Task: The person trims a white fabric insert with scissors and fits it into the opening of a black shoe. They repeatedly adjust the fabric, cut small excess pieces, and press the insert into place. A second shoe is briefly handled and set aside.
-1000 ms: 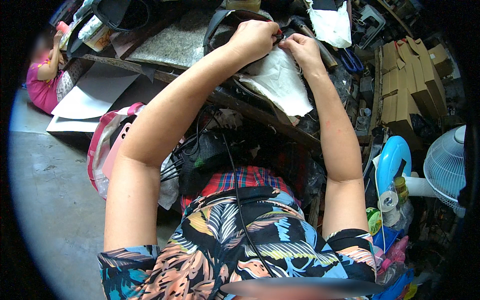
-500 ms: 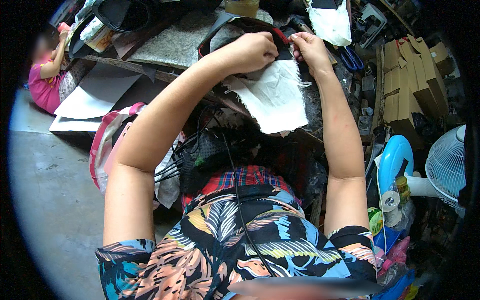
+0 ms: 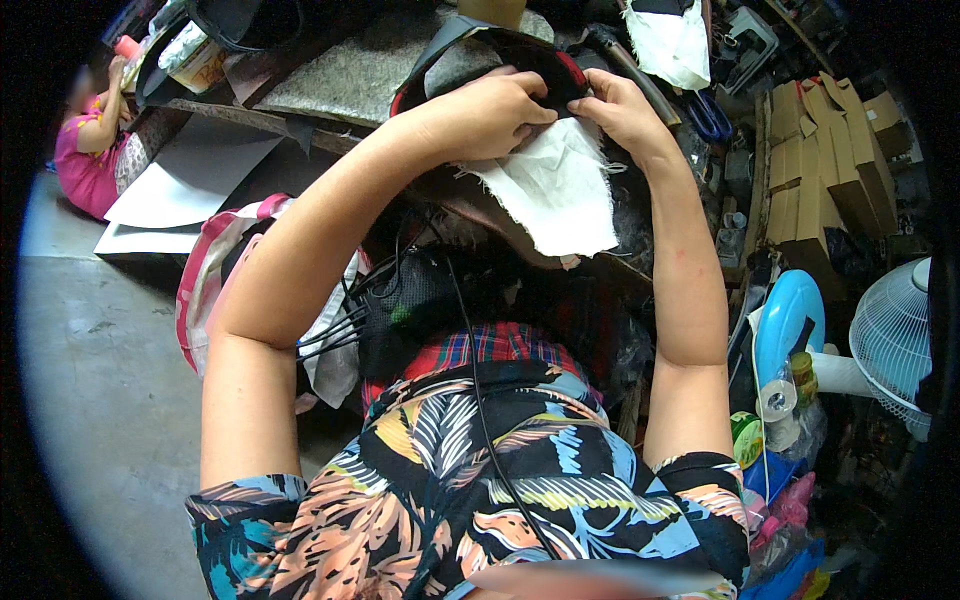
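A curved black piece with red edging (image 3: 462, 38), perhaps a shoe upper, lies at the front of the workbench. From its near side hangs a white cloth (image 3: 560, 195) with frayed edges. My left hand (image 3: 495, 118) reaches over the piece from the left, fingers bent and thumb close to the cloth's top; its fingertips appear to pinch the black material, though the hold is partly hidden. At the right end, my right hand (image 3: 618, 112) grips the red-edged rim between thumb and fingers. A grey rounded form (image 3: 460, 70) shows inside the curve.
A grey slab (image 3: 335, 85) covers the bench behind. Another white cloth (image 3: 668, 45) lies at the back right. Cardboard boxes (image 3: 825, 170), a blue round object (image 3: 790, 325) and a white fan (image 3: 895, 330) stand right. White sheets (image 3: 185, 175) jut out left. A person in pink (image 3: 85, 170) sits beyond.
My left hand has opened from a tighter curl, its fingers now deeper in the black piece. My right thumb has shifted inward over the rim. The white cloth has barely moved.
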Demonstrator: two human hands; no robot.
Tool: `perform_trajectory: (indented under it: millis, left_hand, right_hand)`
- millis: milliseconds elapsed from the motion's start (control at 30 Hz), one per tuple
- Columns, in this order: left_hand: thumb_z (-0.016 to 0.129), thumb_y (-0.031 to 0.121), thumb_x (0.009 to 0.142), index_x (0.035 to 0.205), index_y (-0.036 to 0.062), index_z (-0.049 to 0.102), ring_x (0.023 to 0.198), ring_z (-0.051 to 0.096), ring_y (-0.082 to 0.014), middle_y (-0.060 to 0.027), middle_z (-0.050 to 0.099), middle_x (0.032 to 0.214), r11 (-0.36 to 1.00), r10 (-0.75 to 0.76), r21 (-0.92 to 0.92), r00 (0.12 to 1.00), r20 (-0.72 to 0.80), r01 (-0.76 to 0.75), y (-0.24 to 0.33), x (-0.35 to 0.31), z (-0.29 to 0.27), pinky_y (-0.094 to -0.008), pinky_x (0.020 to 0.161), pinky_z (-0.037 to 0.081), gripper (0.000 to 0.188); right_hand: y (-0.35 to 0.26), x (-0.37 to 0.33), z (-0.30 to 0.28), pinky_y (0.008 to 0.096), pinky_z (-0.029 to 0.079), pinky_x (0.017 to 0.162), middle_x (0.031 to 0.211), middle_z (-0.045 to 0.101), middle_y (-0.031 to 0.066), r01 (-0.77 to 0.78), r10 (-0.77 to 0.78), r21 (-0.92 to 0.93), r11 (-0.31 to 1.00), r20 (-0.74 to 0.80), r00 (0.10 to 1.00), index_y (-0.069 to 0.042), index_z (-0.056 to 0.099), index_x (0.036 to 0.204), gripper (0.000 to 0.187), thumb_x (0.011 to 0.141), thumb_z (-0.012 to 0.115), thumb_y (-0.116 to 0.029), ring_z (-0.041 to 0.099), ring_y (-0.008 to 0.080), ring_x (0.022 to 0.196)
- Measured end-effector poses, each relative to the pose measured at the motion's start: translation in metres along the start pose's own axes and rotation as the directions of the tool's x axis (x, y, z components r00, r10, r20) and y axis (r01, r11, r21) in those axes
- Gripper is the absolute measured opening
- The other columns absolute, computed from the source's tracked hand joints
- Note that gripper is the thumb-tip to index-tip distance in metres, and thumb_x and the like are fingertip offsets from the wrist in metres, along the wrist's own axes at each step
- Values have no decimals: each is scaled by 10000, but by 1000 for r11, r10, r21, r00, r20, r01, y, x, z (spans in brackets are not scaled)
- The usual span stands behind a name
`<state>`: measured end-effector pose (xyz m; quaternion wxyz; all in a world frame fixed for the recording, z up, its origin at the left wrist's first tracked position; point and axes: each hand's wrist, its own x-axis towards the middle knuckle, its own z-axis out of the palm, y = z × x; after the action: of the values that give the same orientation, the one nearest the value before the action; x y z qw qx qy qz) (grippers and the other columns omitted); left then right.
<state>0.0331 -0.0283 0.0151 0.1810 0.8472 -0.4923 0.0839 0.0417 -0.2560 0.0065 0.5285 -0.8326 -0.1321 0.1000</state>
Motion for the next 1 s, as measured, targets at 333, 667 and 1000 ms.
perform_trajectory:
  millis: [333,667,1000]
  left_hand:
    - [630,23,854,1092,62,716,1053,627,-308,-142,620,1162,959,-74,-281,982,-175,22,3,-5,-25,-353,917,507,256]
    - [646,12,795,1176,40,654,1040,629,-388,-215,651,1075,979,-201,-106,916,-346,174,-13,-14,-10,-412,920,514,382]
    - [625,21,833,1035,30,662,1015,622,-313,-126,648,1046,968,-68,-249,933,-354,-23,-11,-37,6,-394,909,503,206]
  right_hand:
    - [-2,8,-2,204,454,716,902,637,-45,272,-294,-128,954,-203,934,-11,662,1068,167,982,600,-140,540,40,802]
    - [-93,15,-10,331,521,764,948,681,65,22,-844,-979,205,-165,511,-86,610,1224,392,844,707,-94,645,209,832]
    - [-18,19,14,369,513,940,1095,687,135,275,-521,-762,586,-95,848,-86,674,1171,331,886,525,-9,661,278,1011]
